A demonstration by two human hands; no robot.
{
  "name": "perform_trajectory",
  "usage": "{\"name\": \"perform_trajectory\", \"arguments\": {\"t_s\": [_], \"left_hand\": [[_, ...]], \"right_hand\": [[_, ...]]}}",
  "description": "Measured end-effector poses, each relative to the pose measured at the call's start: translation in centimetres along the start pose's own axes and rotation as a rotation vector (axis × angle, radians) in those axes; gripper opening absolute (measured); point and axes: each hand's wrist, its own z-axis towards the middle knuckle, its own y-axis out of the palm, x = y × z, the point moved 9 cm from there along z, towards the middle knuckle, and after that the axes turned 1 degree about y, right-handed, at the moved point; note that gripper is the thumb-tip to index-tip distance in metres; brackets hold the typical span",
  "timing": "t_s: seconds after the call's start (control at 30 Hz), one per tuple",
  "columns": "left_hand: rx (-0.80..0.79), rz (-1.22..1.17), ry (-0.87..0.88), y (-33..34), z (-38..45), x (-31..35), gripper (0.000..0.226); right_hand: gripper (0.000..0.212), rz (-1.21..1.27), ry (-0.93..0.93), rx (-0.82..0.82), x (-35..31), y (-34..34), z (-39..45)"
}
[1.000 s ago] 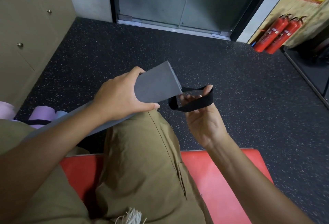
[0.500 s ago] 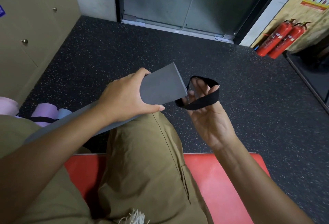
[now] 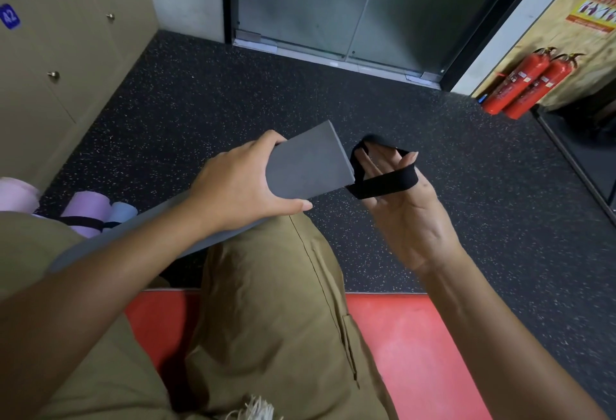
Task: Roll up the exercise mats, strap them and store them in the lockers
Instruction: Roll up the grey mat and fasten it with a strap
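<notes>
A rolled grey exercise mat (image 3: 306, 166) lies across my lap, its free end pointing toward the middle of the floor. My left hand (image 3: 240, 186) grips the roll near that end, fingers over the top and thumb underneath. My right hand (image 3: 400, 206) is palm up just right of the mat's end. A black strap loop (image 3: 383, 184) is stretched round its spread fingers and thumb, and the loop's left side touches the mat's end face. Beige lockers (image 3: 50, 53) with numbered doors line the left wall.
Rolled purple and blue mats (image 3: 90, 209), one with a black strap round it, lie on the floor by the lockers. I sit on a red bench (image 3: 416, 353). Dark speckled floor lies ahead, with glass doors (image 3: 333, 3) beyond and two red fire extinguishers (image 3: 530, 83) at the right wall.
My right hand has spread its fingers wider inside the strap loop, stretching it open next to the mat's end. My left hand keeps its grip on the mat.
</notes>
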Motion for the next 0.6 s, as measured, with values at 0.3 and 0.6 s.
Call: {"name": "perform_trajectory", "arguments": {"t_s": [0.3, 0.6], "left_hand": [[-0.001, -0.008, 0.001, -0.1, -0.1, 0.1, 0.084], [0.022, -0.006, 0.007, -0.2, -0.2, -0.2, 0.09]], "right_hand": [[0.11, -0.653, -0.162, -0.114, -1.5, 3.4, 0.7], [0.116, -0.993, -0.198, -0.272, -1.5, 6.8, 2.3]]}}
